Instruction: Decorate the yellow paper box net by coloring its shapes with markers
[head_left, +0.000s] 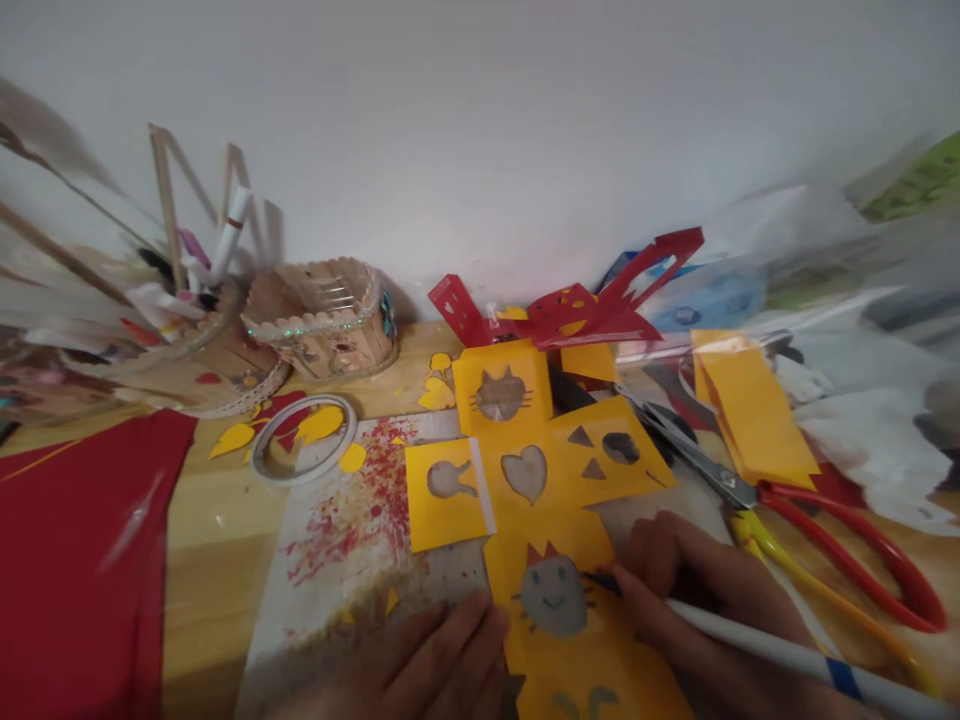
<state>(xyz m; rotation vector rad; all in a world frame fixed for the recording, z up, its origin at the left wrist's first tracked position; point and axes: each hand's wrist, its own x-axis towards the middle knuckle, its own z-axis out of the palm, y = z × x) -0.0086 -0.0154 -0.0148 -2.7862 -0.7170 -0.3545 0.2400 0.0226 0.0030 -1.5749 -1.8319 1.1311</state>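
A cross-shaped yellow paper (555,500) with cut-out shapes (a cat, a heart, a rabbit, a smiling face) lies on a grey cutting mat (337,560). My right hand (697,600) is closed round a white craft knife (787,655), its tip at the right edge of the face cut-out. My left hand (427,665) rests fingers flat on the mat, touching the paper's lower left edge.
Red-handled scissors (825,530) lie right of the paper, by a folded yellow sheet (750,410). Red paper cut-outs (585,305) stand at the back. A popsicle-stick basket (330,320), a tape ring (304,440) and a red sheet (82,560) are at the left.
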